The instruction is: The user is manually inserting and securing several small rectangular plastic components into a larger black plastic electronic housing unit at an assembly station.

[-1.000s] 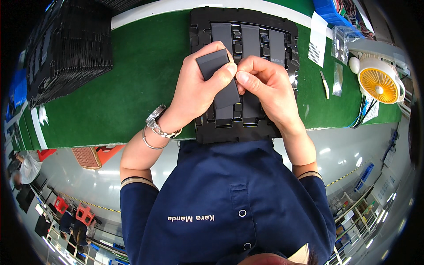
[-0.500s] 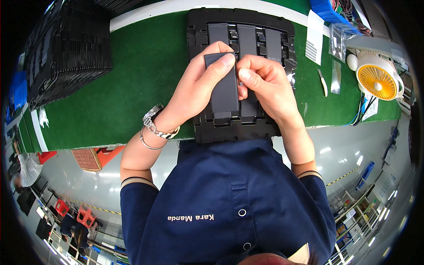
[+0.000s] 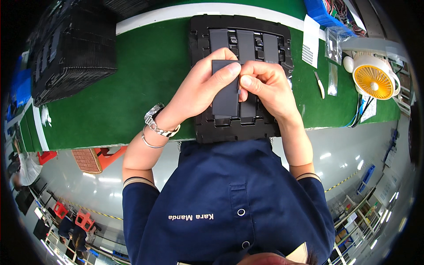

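Now, over the green felt-topped counter [image 3: 132, 88] and black moulded plastic tray [image 3: 240, 128], both hands, left [image 3: 198, 90] and right [image 3: 267, 88], pinch a flat dark rectangular panel [image 3: 225, 90], lowered flatter onto the tray than a second ago, near seating.

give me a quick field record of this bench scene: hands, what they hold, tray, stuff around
left hand: grips the dark flat slab by its upper left, thumb on top
right hand: pinches the slab's right edge with fingertips
slab: held over the black tray
tray: on the green mat, slots holding more dark slabs
left of tray: stack of black trays
right of tray: tweezers, small yellow fan, blue bin
left wrist: metal watch and bangle
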Motion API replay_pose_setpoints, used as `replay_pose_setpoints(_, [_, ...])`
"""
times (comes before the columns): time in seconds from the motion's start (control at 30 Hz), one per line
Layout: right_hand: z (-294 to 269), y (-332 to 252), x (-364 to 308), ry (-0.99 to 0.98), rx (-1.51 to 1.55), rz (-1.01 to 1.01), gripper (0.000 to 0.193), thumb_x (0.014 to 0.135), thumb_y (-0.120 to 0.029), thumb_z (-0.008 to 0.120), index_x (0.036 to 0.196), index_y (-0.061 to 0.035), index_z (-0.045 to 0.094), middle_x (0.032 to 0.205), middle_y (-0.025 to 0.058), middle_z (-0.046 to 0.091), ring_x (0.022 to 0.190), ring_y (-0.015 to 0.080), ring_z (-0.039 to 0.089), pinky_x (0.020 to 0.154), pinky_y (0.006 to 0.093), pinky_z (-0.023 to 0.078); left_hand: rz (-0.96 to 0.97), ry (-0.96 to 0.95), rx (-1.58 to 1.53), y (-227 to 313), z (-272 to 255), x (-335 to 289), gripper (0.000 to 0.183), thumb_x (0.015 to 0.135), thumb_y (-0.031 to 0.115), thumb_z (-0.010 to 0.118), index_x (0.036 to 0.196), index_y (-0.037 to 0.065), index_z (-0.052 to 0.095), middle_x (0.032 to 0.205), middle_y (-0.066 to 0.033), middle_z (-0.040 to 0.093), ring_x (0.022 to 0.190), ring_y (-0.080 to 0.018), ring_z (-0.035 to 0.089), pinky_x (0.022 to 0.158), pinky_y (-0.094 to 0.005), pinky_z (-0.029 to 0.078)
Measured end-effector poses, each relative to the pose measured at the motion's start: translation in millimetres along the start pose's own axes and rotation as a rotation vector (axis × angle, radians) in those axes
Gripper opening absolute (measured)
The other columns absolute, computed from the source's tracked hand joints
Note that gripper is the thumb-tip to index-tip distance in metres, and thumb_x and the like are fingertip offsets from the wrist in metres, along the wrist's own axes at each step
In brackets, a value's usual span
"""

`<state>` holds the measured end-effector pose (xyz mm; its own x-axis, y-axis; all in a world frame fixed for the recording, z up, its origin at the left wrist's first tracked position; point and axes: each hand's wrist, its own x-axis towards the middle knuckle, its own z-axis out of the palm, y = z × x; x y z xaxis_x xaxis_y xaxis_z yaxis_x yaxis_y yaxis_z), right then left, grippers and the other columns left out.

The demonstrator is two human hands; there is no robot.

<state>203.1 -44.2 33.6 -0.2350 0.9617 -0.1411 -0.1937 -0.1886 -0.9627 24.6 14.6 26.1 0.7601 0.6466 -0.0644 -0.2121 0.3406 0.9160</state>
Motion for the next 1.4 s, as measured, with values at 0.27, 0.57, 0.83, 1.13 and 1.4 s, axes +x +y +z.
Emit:
replay_pose_setpoints(0.27, [3, -8, -10, 0.109, -0.268, -0.005, 0.022, 0.094, -0.019, 0.061, 0.080, -0.0024, 0.060, 0.068, -0.0007, 0.060, 0.064, 0.0055, 0.054, 0.060, 0.0220, 0.044, 0.076, 0.041, 0.302, -15, 0, 5, 0.023, 0.099, 0.024, 0.051, 0.093, 0.002, 0.054, 0.085, 0.0016, 0.052, 0.085, -0.0050, 0.047, 0.078, -0.0237, 0.042])
replay_pose_setpoints(0.57, [7, 4, -5, 0.146, -0.177, -0.109, 0.021, 0.093, -0.024, 0.063, 0.090, -0.0038, 0.057, 0.071, -0.0015, 0.058, 0.065, 0.0063, 0.054, 0.061, 0.0213, 0.043, 0.120, 0.055, 0.242, -21, 2, -4, 0.031, 0.102, 0.032, 0.046, 0.088, 0.005, 0.050, 0.075, 0.0041, 0.044, 0.067, -0.0029, 0.039, 0.057, -0.0238, 0.038])
replay_pose_setpoints(0.83, [15, -16, -35, 0.382, -0.764, -0.241, 0.019, 0.083, -0.001, 0.064, 0.103, -0.0015, 0.067, 0.082, 0.0064, 0.064, 0.072, 0.0119, 0.057, 0.069, 0.0259, 0.047, 0.245, 0.101, 0.640, -13, 0, -3, 0.047, 0.102, 0.047, 0.033, 0.092, 0.003, 0.049, 0.065, -0.0086, 0.057, 0.057, -0.0142, 0.058, 0.053, -0.0278, 0.046])
replay_pose_setpoints(1.13, [-16, -4, -103, 0.395, -1.438, -0.654, 0.019, 0.067, 0.001, 0.068, 0.084, -0.0057, 0.061, 0.093, 0.0066, 0.067, 0.089, 0.0234, 0.064, 0.077, 0.0379, 0.051, 0.353, 0.427, 0.219, -10, -22, 7, 0.042, 0.105, 0.040, 0.026, 0.095, 0.007, 0.050, 0.068, -0.0019, 0.053, 0.056, -0.0075, 0.047, 0.052, -0.0222, 0.039])
replay_pose_setpoints(1.4, [-20, 15, -124, 0.309, -1.755, -0.637, 0.028, 0.072, -0.012, 0.066, 0.100, -0.0084, 0.069, 0.108, 0.0046, 0.067, 0.105, 0.0237, 0.061, 0.091, 0.0413, 0.048, 0.283, 0.450, 0.110, -15, -18, 10, 0.035, 0.105, 0.035, 0.030, 0.095, 0.006, 0.048, 0.070, -0.0021, 0.050, 0.060, -0.0088, 0.045, 0.054, -0.0232, 0.037])
